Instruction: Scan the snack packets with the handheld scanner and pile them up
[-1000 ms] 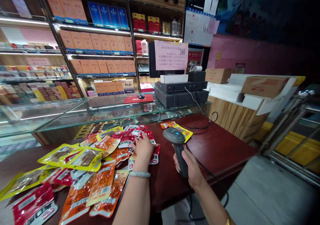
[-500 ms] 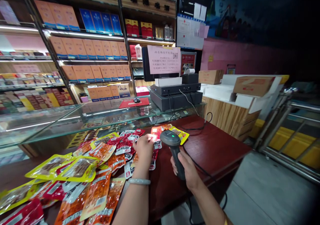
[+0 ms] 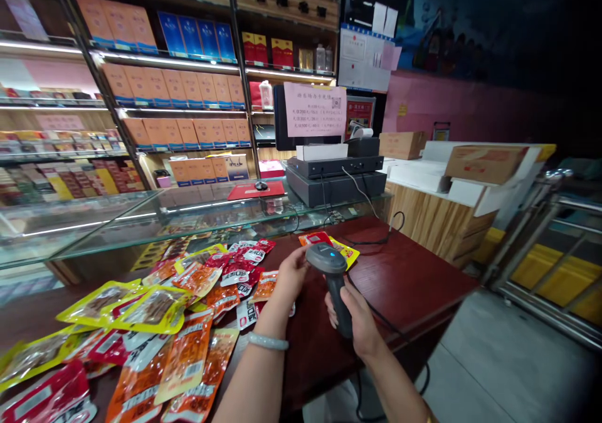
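Observation:
My right hand [image 3: 355,316] is wrapped around the handle of a dark grey barcode scanner [image 3: 339,288]. A blue light shows on top of the scanner's head, which points away from me. My left hand [image 3: 292,273], with a pale bangle at the wrist, reaches forward just left of the scanner. Its fingers are closed at the edge of a red snack packet [image 3: 316,238]; the scanner's head partly hides the fingertips. Under and beside that packet lies a yellow snack packet [image 3: 348,255]. Left of my hands spreads a heap of snack packets [image 3: 188,329] in orange, red and yellow.
The dark red table [image 3: 390,278] meets a glass display counter [image 3: 221,213] at the back. A monitor with a pink notice [image 3: 315,110] stands above a black cash drawer [image 3: 336,186]. The scanner's cable [image 3: 390,329] trails over the table. Metal railings [image 3: 555,241] stand at the right.
My left hand has moved forward and right with the red packet, towards the other packets behind the scanner. The scanner's red glow is gone, and its top light went from green to blue.

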`<action>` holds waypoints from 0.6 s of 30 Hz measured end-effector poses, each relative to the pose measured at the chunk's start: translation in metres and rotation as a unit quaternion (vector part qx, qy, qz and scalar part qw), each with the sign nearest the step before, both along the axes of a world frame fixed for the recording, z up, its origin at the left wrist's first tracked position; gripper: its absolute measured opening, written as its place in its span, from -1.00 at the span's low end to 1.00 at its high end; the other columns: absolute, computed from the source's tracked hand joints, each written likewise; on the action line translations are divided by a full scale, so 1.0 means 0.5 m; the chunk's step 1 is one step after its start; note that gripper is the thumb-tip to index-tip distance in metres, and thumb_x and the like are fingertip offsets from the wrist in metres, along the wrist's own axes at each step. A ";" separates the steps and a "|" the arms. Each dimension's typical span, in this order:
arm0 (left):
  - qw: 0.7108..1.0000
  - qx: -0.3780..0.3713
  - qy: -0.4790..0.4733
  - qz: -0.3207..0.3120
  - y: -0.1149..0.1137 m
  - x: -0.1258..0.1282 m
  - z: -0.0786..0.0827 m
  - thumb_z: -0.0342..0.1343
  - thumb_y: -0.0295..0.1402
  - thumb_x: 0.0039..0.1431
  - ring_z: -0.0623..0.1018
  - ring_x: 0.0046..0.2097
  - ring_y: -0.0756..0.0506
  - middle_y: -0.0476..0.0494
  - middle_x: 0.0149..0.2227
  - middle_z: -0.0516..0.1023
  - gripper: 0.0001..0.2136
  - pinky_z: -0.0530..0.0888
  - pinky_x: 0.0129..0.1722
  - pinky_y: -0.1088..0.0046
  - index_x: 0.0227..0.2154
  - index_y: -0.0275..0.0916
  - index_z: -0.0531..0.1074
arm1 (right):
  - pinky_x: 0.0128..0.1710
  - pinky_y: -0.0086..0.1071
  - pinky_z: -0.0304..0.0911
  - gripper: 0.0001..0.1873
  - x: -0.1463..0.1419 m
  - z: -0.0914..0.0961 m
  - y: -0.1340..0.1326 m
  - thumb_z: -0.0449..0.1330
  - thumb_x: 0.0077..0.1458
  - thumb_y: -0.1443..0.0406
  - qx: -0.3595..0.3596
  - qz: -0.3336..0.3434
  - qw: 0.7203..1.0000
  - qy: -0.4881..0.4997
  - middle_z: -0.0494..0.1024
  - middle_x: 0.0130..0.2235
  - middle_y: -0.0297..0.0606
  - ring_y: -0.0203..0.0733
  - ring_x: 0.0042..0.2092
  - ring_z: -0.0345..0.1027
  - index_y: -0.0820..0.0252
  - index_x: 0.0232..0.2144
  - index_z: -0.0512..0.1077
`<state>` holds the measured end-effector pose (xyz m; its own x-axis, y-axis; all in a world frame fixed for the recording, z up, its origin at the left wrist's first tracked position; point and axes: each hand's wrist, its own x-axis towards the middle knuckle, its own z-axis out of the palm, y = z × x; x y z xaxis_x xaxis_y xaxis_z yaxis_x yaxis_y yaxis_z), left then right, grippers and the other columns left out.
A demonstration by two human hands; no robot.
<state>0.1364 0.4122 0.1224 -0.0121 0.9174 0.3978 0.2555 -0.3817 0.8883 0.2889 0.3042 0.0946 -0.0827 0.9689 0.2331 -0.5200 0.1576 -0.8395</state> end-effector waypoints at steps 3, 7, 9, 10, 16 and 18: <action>0.994 0.022 0.105 0.011 -0.016 -0.011 0.018 0.13 -0.50 0.08 0.55 0.19 -0.17 -0.16 0.14 0.62 -0.57 0.43 0.21 0.26 0.02 -0.13 0.59 | -0.61 -0.55 0.08 -0.54 0.001 0.002 -0.003 0.28 0.21 -0.11 -0.004 -0.001 1.000 0.003 0.34 -0.51 -0.47 -0.43 -0.58 0.09 0.16 -0.34 0.39; 0.896 -0.072 0.370 0.237 -0.046 -0.065 0.050 0.19 -0.25 0.19 0.50 0.19 -0.38 -0.40 0.11 0.60 -0.61 0.37 0.20 0.01 0.06 -0.23 0.54 | -0.61 -0.53 0.07 -0.52 0.001 0.005 -0.003 0.31 0.18 -0.12 -0.010 0.002 1.000 0.008 0.34 -0.51 -0.46 -0.42 -0.58 0.08 0.16 -0.37 0.38; 0.837 -0.148 0.457 0.261 -0.055 -0.082 0.058 0.26 -0.12 0.13 0.47 0.20 -0.46 -0.50 0.09 0.57 -0.53 0.36 0.16 -0.05 0.04 -0.29 0.53 | -0.60 -0.52 0.08 -0.52 0.001 0.005 -0.002 0.32 0.17 -0.11 -0.013 0.005 1.000 0.010 0.35 -0.50 -0.45 -0.40 -0.58 0.08 0.15 -0.39 0.36; 0.822 -0.180 0.480 0.247 -0.057 -0.086 0.059 0.28 -0.09 0.10 0.45 0.22 -0.48 -0.52 0.12 0.55 -0.48 0.35 0.16 -0.06 0.06 -0.30 0.51 | -0.60 -0.51 0.08 -0.53 0.001 0.005 -0.002 0.32 0.17 -0.11 -0.015 0.005 1.000 0.010 0.35 -0.50 -0.44 -0.40 -0.57 0.08 0.15 -0.39 0.36; 0.819 -0.224 0.499 0.172 -0.048 -0.085 0.053 0.31 -0.10 0.07 0.46 0.24 -0.43 -0.55 0.20 0.49 -0.28 0.39 0.10 0.14 0.27 -0.27 0.31 | -0.59 -0.49 0.08 -0.55 0.002 0.001 -0.002 0.29 0.19 -0.10 -0.017 0.008 1.000 0.011 0.36 -0.49 -0.43 -0.39 -0.57 0.07 0.15 -0.36 0.38; 0.818 -0.205 0.508 0.175 -0.043 -0.088 0.050 0.32 -0.13 0.08 0.51 0.20 -0.40 -0.58 0.17 0.51 -0.24 0.39 0.08 0.22 0.30 -0.34 0.26 | -0.59 -0.49 0.08 -0.55 0.002 0.000 -0.001 0.30 0.20 -0.09 -0.016 0.010 1.000 0.012 0.35 -0.50 -0.44 -0.39 -0.57 0.08 0.15 -0.36 0.38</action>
<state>0.0926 0.3908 0.1473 -0.1564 0.9874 0.0260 0.9712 0.1489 0.1858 0.2900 0.3036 0.0944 -0.0962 0.9742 0.2041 -0.5422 0.1207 -0.8315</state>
